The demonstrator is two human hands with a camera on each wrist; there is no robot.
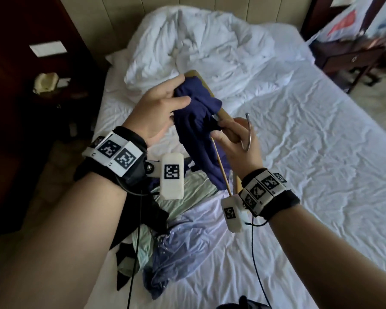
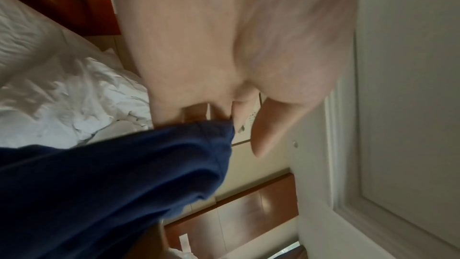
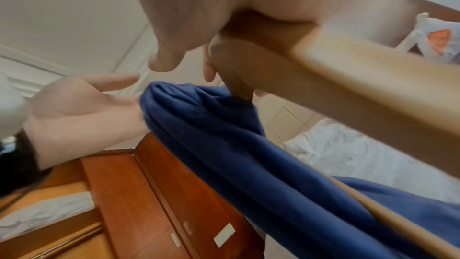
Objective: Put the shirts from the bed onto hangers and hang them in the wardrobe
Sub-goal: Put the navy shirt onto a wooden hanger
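Gripping the wooden clothes hanger at its middle, my right hand has its fingers curled round the wood just below the bent metal hook, which curves up over the back of that hand. From the right wrist view the hanger's broad pale-wood arm runs out across the frame, and my fingers wrap over the darker wooden neck.

My left hand is at the dark navy-blue cotton shirt — the fingers lie fairly straight along the bunched cloth near the far tip of the hanger, thumb on the near side, touching it rather than clenching. In the left wrist view the fingertips reach past the navy fabric; I cannot tell from there whether any cloth is pinched.

That shirt is up in the air over the bed, draped on one arm of the hanger and hanging down beside the thin wooden crossbar.

On the white crumpled bed sheet, below my wrists, lies a heap of other clothes: a pale green garment, a lilac-blue one and something black. A rumpled white duvet is piled toward the headboard — a dark red-brown wooden cabinet stands beside the bed.
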